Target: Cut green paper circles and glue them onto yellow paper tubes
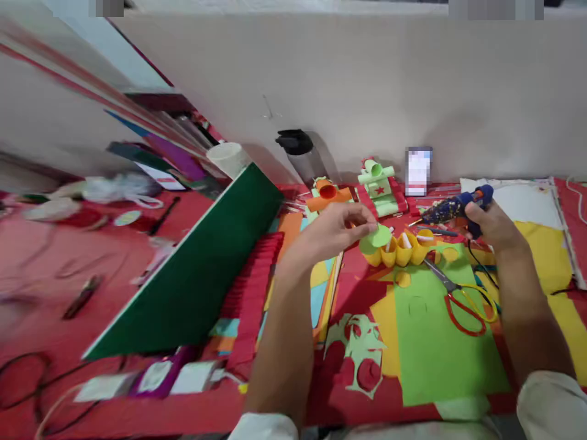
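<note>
My left hand (337, 231) pinches a light green paper disc (380, 236) between thumb and fingertips. The disc is over the left end of a row of yellow paper rolls (403, 252); whether they touch I cannot tell. In my right hand (498, 229) is a blue glue gun (452, 209), spattered with dried glue, its nozzle pointing left above the rolls. Scissors (452, 287) with red and yellow handles lie partly spread on a green paper sheet (440, 354). Beyond the rolls stands a pale green and red paper model (378, 188), beside an orange paper roll (337, 197).
A dark green board (192, 269) leans at an angle left of my left arm. A dark-lidded bottle (302, 156) and a lit phone (418, 172) stand against the wall. Cut paper scraps (360, 348) lie in front, and a power strip (156, 376) with cables sits at the lower left.
</note>
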`<control>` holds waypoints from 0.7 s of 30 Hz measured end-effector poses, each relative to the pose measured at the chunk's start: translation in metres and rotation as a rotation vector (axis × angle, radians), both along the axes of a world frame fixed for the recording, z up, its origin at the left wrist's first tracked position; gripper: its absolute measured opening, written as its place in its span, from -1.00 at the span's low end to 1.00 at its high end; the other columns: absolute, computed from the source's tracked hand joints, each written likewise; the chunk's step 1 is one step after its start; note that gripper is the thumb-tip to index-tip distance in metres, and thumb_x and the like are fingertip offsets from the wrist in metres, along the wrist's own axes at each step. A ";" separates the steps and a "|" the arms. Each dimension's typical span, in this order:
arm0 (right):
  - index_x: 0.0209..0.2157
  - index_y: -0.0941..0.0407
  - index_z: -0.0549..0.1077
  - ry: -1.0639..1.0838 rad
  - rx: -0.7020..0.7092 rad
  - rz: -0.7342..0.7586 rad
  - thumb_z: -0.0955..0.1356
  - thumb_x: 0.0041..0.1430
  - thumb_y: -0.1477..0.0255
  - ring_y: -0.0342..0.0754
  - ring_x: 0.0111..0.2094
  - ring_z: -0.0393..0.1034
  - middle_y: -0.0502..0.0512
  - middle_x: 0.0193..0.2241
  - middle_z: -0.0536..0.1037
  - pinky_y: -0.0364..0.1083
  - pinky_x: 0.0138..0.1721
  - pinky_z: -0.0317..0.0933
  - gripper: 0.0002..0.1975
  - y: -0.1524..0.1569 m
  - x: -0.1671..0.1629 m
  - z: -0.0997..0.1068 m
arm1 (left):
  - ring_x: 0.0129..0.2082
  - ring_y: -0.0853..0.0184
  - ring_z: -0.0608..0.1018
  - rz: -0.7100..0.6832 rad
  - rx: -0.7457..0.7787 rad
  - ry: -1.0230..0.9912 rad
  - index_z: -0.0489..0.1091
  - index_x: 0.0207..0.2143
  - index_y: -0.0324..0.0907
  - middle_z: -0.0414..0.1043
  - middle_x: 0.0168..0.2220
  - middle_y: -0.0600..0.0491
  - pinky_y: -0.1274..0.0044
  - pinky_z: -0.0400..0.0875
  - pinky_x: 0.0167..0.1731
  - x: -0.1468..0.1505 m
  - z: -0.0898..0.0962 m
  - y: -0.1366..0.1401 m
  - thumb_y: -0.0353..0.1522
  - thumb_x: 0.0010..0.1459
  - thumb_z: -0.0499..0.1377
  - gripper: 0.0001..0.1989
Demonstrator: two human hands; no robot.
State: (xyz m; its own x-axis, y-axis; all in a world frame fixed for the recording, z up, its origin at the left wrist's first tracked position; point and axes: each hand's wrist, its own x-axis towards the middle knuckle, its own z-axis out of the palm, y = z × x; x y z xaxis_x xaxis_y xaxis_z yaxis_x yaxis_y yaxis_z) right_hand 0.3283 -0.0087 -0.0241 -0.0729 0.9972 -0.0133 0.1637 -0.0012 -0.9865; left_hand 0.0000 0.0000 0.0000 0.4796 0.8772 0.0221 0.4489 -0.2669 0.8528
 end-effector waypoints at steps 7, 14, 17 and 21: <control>-0.37 0.01 0.35 0.032 0.022 0.038 0.53 -0.09 -0.21 -0.17 -0.69 0.18 0.00 -0.54 0.46 -0.08 -0.70 0.06 -0.38 0.009 -0.008 -0.001 | -0.43 0.38 0.48 -0.023 -0.046 0.048 0.51 -0.39 -0.18 0.53 -0.41 0.04 0.55 0.34 -0.45 0.014 -0.008 -0.001 -0.22 0.18 0.28 -0.79; -0.35 0.01 0.36 0.029 0.015 0.051 0.52 -0.05 -0.19 -0.17 -0.68 0.19 0.02 -0.47 0.52 -0.06 -0.67 0.07 -0.41 0.009 -0.007 -0.004 | -0.40 0.35 0.52 0.014 -0.026 0.138 0.52 -0.36 -0.16 0.56 -0.36 0.04 0.52 0.34 -0.44 0.017 -0.014 0.000 -0.24 0.19 0.25 -0.83; -0.34 0.01 0.36 0.033 0.013 0.047 0.52 -0.04 -0.18 -0.16 -0.68 0.19 0.04 -0.45 0.54 -0.05 -0.67 0.06 -0.42 0.009 -0.007 -0.004 | -0.37 0.33 0.53 0.016 0.013 0.193 0.51 -0.36 -0.15 0.57 -0.34 0.05 0.51 0.34 -0.40 0.019 -0.017 0.001 -0.26 0.19 0.24 -0.84; -0.33 0.00 0.37 0.023 0.001 0.033 0.52 -0.07 -0.19 -0.15 -0.68 0.19 0.03 -0.48 0.51 -0.05 -0.66 0.07 -0.40 0.009 -0.009 -0.003 | -0.29 0.28 0.55 0.030 0.070 0.248 0.50 -0.30 -0.13 0.57 -0.26 0.03 0.46 0.38 -0.30 0.019 -0.020 0.002 -0.20 0.19 0.25 -0.81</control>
State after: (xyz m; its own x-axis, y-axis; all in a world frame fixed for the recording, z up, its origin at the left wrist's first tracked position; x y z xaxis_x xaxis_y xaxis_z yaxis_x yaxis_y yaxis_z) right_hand 0.3193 0.0006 -0.0267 -0.1056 0.9944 -0.0105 0.1404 0.0045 -0.9901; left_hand 0.0186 0.0018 -0.0196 0.4517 0.8916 -0.0315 0.6504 -0.3050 0.6957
